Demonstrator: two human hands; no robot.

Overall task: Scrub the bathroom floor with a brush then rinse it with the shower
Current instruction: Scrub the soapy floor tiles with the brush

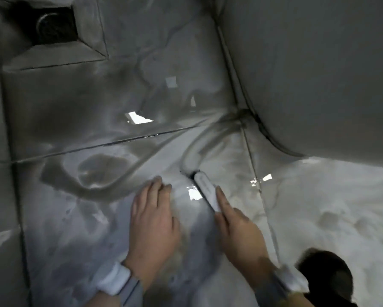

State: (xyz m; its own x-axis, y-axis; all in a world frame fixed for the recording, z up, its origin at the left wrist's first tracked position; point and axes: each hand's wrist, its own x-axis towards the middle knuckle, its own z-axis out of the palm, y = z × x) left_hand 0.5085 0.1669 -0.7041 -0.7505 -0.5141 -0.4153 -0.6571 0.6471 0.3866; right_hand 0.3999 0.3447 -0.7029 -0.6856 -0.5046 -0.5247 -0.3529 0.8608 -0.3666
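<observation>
The grey tiled bathroom floor (pixel 97 218) is wet, with white soapy foam and dark swept streaks across it. My right hand (pixel 237 227) grips a white scrubbing brush (pixel 205 188), index finger stretched along its back. The brush head presses on the floor at the end of a curved foam trail (pixel 192 156). My left hand (pixel 152 220) lies flat on the wet tile beside the brush, fingers straight and spread a little. No shower head is in view.
A square floor drain (pixel 51 23) sits in a sloped recess at the top left. A large pale rounded fixture (pixel 319 74) rises at the right, its base meeting the floor. Thick foam (pixel 330 207) covers the tiles at the right. A dark shape (pixel 325 271) sits bottom right.
</observation>
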